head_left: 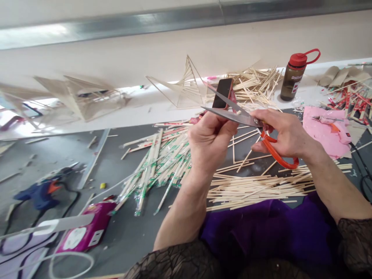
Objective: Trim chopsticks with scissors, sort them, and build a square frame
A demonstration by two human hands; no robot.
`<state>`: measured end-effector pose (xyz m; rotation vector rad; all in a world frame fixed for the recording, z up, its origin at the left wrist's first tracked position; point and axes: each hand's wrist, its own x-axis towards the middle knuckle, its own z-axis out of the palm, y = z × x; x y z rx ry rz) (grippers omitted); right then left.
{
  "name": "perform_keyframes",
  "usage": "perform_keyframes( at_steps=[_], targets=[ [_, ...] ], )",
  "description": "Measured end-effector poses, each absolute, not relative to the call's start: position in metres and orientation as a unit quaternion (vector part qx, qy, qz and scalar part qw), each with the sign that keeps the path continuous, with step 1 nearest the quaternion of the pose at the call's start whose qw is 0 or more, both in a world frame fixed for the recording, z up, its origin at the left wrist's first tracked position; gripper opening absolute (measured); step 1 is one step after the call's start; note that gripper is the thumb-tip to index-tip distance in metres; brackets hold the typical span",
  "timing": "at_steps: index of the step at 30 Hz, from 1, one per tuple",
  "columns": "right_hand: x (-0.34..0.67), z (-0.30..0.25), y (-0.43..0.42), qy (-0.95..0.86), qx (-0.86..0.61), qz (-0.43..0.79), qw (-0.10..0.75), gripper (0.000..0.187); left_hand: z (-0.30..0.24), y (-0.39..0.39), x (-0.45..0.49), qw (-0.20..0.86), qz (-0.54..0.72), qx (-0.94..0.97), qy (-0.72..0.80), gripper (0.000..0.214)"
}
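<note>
My right hand [283, 133] grips orange-handled scissors [238, 112] with their steel blades open, pointing left. My left hand [209, 141] is curled shut just under the blades and pinches a small wooden stick piece [238, 112] that sits between them. Below both hands lies a pile of bare wooden sticks [255, 188] on the grey table. Left of it lies a heap of chopsticks in green-printed wrappers [158, 164].
A phone [222, 93] stands behind the blades. A brown bottle with a red cap [296, 75], more sticks [255, 85], stick-built models [186, 87], a pink cloth [325, 130], a blue glue gun [43, 192] and a pink box [87, 232] lie around. Purple fabric [270, 228] covers my lap.
</note>
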<state>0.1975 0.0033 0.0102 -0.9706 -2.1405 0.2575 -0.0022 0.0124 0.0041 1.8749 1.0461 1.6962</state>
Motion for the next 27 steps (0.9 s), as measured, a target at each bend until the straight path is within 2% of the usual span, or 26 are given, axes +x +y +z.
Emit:
perform_keyframes(
  at_steps=[7,18,24,27],
  targets=[
    [0.198,0.009,0.003,-0.846,-0.357,0.081,0.388,0.062,0.006,0.007,0.002,0.188,0.59,0.711,0.333,0.003],
    [0.196,0.0,0.008,-0.835,-0.325,0.094,0.433,0.065,0.009,0.004,0.0,0.158,0.59,0.708,0.354,0.008],
    [0.199,0.002,0.009,-0.836,-0.319,0.105,0.434,0.062,0.013,0.006,-0.001,0.263,0.577,0.693,0.344,0.019],
    [0.196,0.002,0.01,-0.829,-0.343,0.129,0.423,0.049,0.015,0.005,0.0,0.316,0.565,0.687,0.331,0.023]
  ],
)
